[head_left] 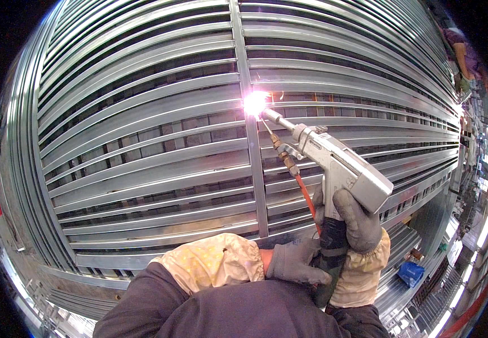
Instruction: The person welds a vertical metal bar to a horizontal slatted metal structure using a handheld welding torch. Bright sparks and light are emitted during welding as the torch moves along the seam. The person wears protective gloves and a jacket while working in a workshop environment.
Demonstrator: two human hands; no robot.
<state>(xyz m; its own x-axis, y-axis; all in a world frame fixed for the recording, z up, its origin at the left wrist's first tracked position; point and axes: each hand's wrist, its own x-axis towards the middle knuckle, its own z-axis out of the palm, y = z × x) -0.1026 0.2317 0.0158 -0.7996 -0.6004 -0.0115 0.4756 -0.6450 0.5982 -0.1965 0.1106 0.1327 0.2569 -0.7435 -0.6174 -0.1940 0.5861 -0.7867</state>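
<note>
Metal slat frame (142,112) fills view; right hand (356,217) fingers grip welding gun (339,166), left hand (294,262) fingers clasp its handle base.

Both forearms come up from the lower edge in dark sleeves w/ pale yellow cloth cuffs, crossing close together at centre-right. Right hand (356,219), in a grey work glove, is raised highest, fingers curled tight round a grip. Left hand (297,262), also grey-gloved, sits just below & left, fingers bent, touching the same grip.
</note>
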